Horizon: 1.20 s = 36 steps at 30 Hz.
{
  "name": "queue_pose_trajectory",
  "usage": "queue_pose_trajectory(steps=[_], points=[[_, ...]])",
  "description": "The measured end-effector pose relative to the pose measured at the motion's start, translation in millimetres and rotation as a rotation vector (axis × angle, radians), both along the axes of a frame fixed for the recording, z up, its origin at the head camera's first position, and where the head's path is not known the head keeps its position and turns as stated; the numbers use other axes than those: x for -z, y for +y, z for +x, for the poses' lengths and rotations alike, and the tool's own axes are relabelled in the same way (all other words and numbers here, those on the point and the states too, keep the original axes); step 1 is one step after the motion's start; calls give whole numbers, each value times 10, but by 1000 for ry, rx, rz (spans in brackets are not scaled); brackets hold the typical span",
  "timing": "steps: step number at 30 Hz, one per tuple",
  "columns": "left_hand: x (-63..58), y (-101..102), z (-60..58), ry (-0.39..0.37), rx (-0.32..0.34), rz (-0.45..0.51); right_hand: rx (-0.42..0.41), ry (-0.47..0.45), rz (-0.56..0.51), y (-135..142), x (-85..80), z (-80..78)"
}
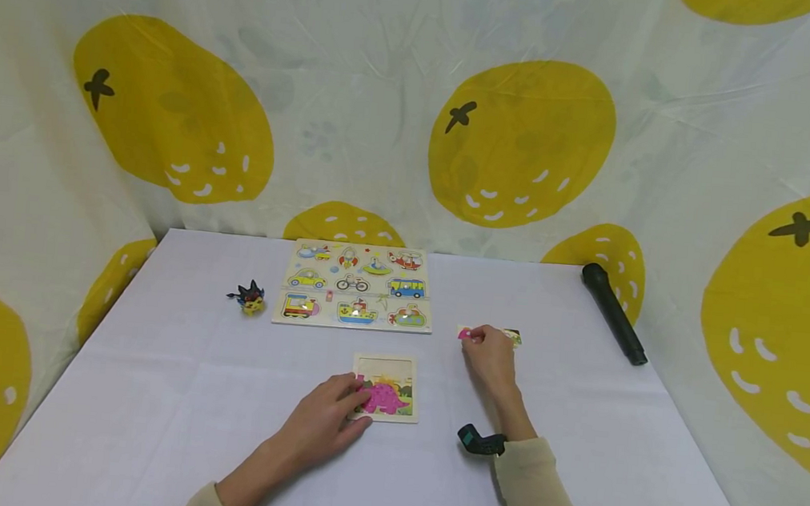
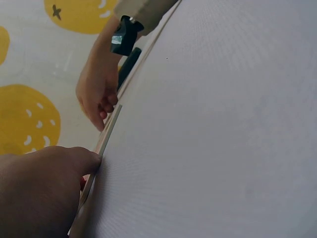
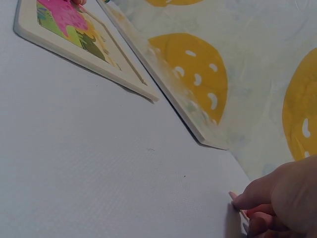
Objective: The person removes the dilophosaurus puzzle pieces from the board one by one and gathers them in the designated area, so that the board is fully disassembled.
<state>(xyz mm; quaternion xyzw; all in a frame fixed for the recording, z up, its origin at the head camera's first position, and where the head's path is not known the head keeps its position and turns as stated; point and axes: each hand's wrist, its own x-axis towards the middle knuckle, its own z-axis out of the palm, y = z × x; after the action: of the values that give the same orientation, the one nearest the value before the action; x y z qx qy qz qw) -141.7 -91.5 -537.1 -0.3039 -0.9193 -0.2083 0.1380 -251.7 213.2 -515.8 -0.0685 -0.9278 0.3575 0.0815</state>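
The left hand is resting, fingers loosely extended, on one puzzle frame; beyond the frame's right side, the right hand is pinching a printed piece. Behind the frame, only the head view is clearly showing vehicles on one board; the frame is holding a pink dinosaur picture.

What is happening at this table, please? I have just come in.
A person is handling a small dinosaur puzzle. The left hand rests on its left side, while the fingers of the right hand pinch a picture piece on the table to the right. A band along the puzzle's far edge is bare. Behind it lies a vehicle picture board, with a small dark figurine to its left and a black rod-shaped object at the far right.
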Motion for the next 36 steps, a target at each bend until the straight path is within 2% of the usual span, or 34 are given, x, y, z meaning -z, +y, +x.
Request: queue_pose_trajectory(steps=[19, 26, 36], points=[[-23, -1, 21, -10, -1, -19, 8, -22, -38, -6, -104, 48], [-31, 8, 29, -19, -1, -18, -35, 7, -17, -91, -197, 80], [-71, 32, -13, -80, -6, -16, -89, -68, 42, -327, -288, 186]])
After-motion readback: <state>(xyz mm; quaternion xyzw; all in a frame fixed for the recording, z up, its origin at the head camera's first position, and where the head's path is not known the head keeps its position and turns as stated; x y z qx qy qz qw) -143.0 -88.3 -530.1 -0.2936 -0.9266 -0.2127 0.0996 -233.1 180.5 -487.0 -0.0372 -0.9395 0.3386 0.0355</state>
